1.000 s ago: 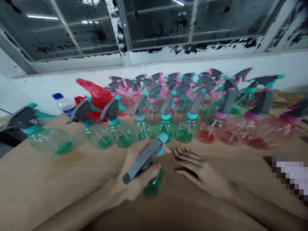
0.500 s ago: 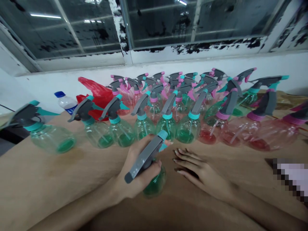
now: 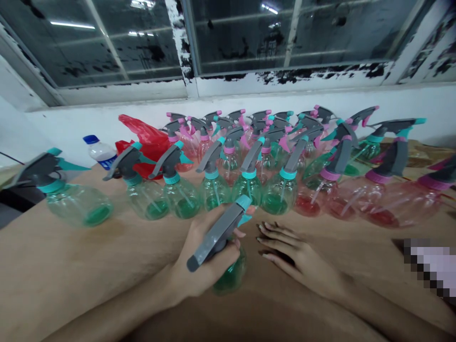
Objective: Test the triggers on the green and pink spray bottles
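My left hand is wrapped round the neck and trigger head of a green spray bottle with a grey and turquoise top. The bottle stands on the wooden table, its nozzle end pointing away from me; part of its body is hidden behind my fingers. To the right of it, my right hand lies on the table with fingers stretched out, holding nothing. Just beyond both hands runs a front row of spray bottles, green ones such as this green bottle and red ones such as this red bottle.
Several more spray bottles with pink or turquoise trim crowd behind the front row. At the back left are a red plastic bag and a water bottle with a blue cap. A window spans the wall behind. A blurred-out object lies at right.
The whole view has shifted very slightly. Fingers of my left hand have moved a little near the trigger; the bottle stays in the same place and my right hand rests as before.
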The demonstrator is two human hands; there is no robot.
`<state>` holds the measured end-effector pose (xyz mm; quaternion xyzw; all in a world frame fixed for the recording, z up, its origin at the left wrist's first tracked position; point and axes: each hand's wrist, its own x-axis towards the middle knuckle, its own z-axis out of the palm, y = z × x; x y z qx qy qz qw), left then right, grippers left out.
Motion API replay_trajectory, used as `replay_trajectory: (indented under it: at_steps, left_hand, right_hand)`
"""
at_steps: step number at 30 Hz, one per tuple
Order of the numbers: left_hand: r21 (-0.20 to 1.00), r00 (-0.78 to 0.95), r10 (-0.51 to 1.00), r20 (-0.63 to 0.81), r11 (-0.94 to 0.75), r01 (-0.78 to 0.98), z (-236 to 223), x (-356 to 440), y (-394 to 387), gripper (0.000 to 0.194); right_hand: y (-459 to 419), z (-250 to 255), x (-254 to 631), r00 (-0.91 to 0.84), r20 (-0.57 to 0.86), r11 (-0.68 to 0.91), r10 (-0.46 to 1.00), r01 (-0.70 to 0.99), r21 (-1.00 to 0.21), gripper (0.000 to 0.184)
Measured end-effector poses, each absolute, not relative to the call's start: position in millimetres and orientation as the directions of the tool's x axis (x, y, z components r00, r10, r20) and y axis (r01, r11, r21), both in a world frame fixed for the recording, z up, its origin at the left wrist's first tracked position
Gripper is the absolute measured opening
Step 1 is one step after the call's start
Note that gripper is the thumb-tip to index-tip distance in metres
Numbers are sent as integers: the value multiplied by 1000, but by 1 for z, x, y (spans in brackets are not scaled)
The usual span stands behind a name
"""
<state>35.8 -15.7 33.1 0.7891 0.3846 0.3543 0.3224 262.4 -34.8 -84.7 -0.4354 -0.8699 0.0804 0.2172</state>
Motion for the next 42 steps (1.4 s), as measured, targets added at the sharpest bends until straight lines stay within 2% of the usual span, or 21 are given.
replay_trajectory:
  at_steps: [4,7,25,36,42]
  left_hand:
    - [794,466,829,309,-495,353,34,36,-16,38]
    - [811,468,834,292,-475,341,34,36,-16,42]
    - [815,471,826,310,-486,314,32,36,-15,40]
    - [810,486,838,247,-454,371,41,37,-15,36]
    - [799,488,834,259,-469,377,43,36,-16,33]
  right_hand:
    - [-35,-85,262,-523,310,606,794,718,-342,33]
    - [-34,-87,263,-529,306,609,792,720,-332,34]
    - [-34,-87,264,-537,323,625,779,702,-341,32]
    - [-34,-85,263,-518,346,622,782,686,-377,32]
    - [-34,-84,263,-537,297,613,789,711,-345,32]
